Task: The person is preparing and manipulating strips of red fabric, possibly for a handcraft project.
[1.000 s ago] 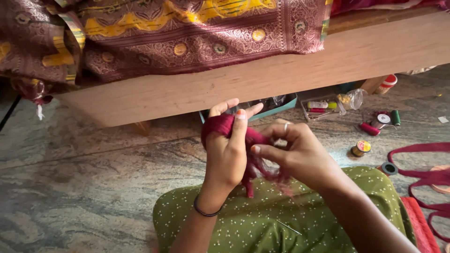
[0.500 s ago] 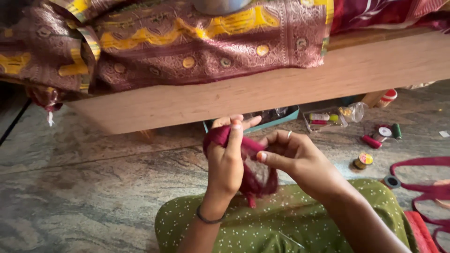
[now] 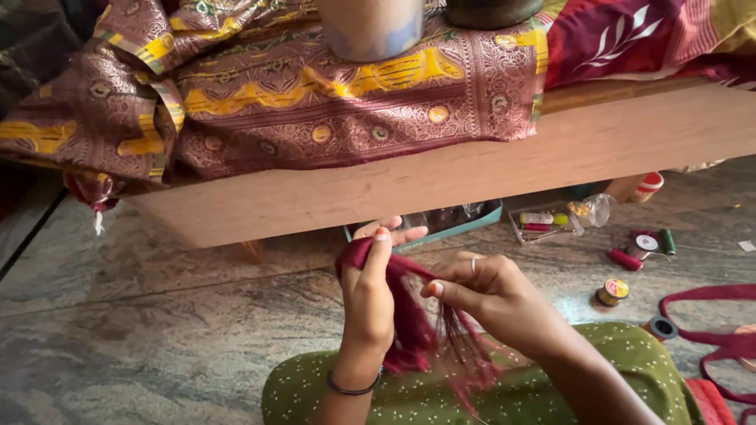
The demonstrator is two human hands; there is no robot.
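A bundle of maroon threads (image 3: 409, 323) is looped over the fingers of my left hand (image 3: 372, 299), which is raised with the fingers upright. Pinching the strands close beside it is my right hand (image 3: 492, 295), with a ring on one finger. Loose thread ends hang down over my green dotted lap (image 3: 630, 370). A dark bangle sits on my left wrist.
A low wooden bench (image 3: 472, 177) draped with maroon and gold patterned fabric (image 3: 315, 94) stands ahead. Thread spools (image 3: 613, 291), a clear box (image 3: 543, 223) and a teal tray (image 3: 465, 224) lie on the stone floor at right. Maroon straps (image 3: 717, 346) lie far right.
Both hands have lowered slightly toward my lap, and the right hand has pulled the strands out to the right. The view has tilted up, showing more of the bench.
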